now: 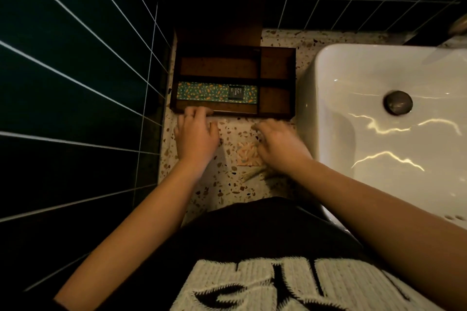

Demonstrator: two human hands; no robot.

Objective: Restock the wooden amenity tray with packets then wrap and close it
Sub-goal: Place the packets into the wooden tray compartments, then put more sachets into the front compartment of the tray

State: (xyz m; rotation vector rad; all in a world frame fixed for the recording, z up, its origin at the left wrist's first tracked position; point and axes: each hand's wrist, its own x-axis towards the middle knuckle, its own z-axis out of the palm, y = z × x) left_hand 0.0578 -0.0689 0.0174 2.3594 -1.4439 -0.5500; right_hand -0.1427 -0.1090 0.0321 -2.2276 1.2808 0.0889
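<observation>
A dark wooden amenity tray [278,50] with several compartments sits on the terrazzo counter [227,184] against the tiled wall. Its raised lid [219,20] stands upright behind it. A long green patterned comb packet [202,92] lies in the front left compartment; the other compartments look bare. My left hand [195,134] rests palm down at the tray's front edge, fingertips touching the rim. My right hand [280,144] hovers over the counter in front of the tray, fingers spread. A small pink patterned packet [246,156] lies flat between my hands, partly under the right one.
A white basin [379,134] with a dark drain plug [398,103] fills the right side. Dark green tiled walls [75,83] close in the left and back. A straw-like bundle [255,174] lies on the counter near my right wrist.
</observation>
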